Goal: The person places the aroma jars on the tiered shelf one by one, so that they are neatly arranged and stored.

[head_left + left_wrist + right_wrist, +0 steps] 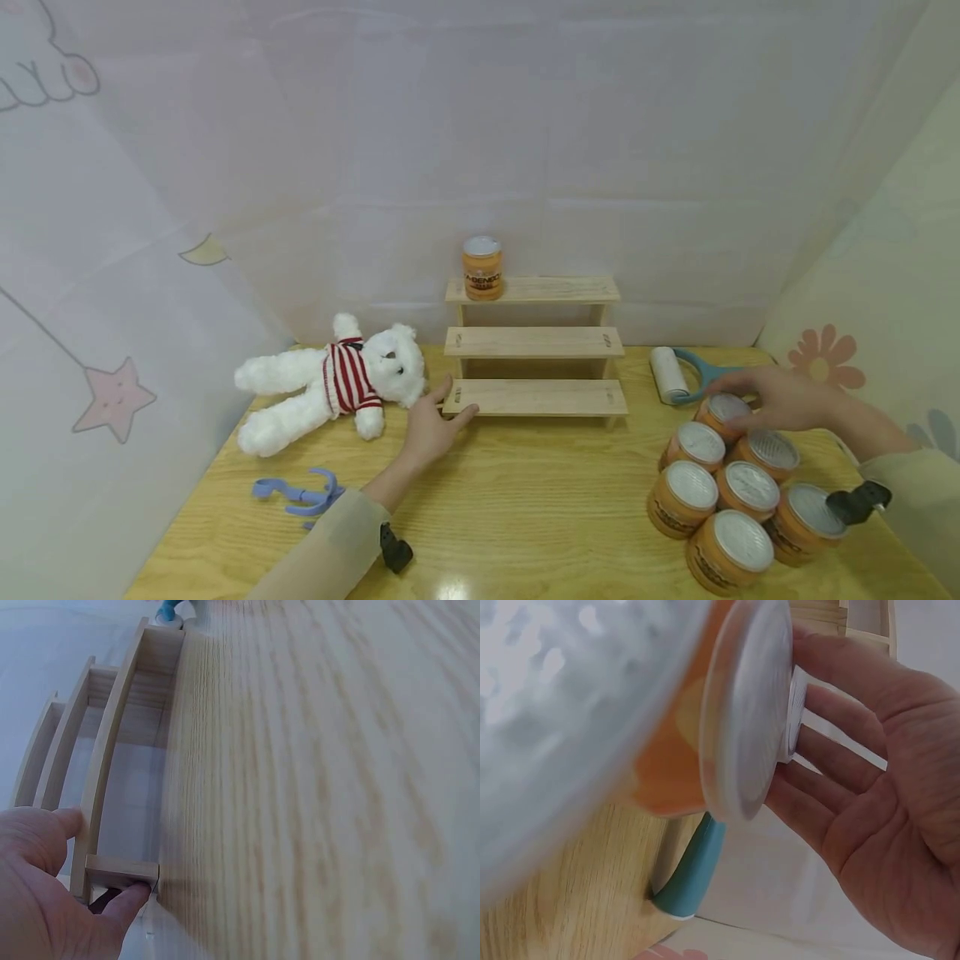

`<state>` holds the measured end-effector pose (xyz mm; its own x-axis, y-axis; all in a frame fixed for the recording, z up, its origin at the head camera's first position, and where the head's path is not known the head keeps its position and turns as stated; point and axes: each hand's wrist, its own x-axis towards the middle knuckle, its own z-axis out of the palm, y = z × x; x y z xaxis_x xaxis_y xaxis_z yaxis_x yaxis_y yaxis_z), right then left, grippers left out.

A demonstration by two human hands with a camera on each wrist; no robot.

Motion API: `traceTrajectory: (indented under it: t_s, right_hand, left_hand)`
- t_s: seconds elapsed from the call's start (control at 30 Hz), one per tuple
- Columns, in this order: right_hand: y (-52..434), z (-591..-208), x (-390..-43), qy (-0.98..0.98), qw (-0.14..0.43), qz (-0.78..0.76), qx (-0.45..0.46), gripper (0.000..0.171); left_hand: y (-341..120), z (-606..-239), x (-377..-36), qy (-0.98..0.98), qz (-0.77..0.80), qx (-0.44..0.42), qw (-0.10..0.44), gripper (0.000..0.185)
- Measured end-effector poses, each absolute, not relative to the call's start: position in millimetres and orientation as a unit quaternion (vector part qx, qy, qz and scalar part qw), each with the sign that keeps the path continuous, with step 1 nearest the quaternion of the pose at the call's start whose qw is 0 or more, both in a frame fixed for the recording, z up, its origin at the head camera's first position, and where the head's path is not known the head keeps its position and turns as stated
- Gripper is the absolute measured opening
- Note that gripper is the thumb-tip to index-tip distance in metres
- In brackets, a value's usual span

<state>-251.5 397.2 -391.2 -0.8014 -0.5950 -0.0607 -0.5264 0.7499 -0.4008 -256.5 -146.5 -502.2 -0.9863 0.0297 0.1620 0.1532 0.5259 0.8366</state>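
Note:
My left hand [429,432] holds the left end of a three-step wooden shelf [540,397] at its lowest step. In the left wrist view its thumb lies against the step board while fingers curl at the short end support [124,868]. At the right, my right hand [787,398] has thumb and fingers around the rearmost orange can [726,410], whose silvery lid [746,712] shows in the right wrist view; the fingertips are hidden behind it. Several matching cans [750,487] stand close together in front. Another orange can [482,271] stands upright on the top step, left end.
A white teddy bear [351,379] in a striped shirt lies left of the shelf. Nearer is a lavender pronged plastic object [303,493]. Behind the cans lies a lint roller [669,375] with a blue handle. Fabric walls [525,150] enclose the wooden table [525,508].

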Motion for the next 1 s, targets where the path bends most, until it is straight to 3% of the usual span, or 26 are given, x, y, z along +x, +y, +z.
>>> traceTrajectory:
  t_s: [0.17,0.4,0.8,1.0]
  right_hand:
    - [395.9,-391.8,-254.2,0.935,0.100,-0.174,-0.294,0.055]
    - [395.0,-385.6,-260.2,0.944,0.048,-0.140,-0.294,0.039]
    - [385.5,-343.4,-276.0,0.956,-0.049,-0.131,-0.260,0.034]
    - [369.5,-315.5,-287.2,0.954,-0.039,-0.155,-0.254,0.040]
  left_hand:
    - [-146.4,-501.1,-255.1,-0.870,-0.488,-0.049,0.059,0.085]
    - [-146.5,-499.4,-255.2,-0.868,-0.490,-0.051,0.056,0.085]
    - [-146.9,-500.9,-256.6,-0.872,-0.485,-0.042,0.052,0.084]
    - [-146.7,-499.7,-255.8,-0.870,-0.489,-0.042,0.052,0.083]
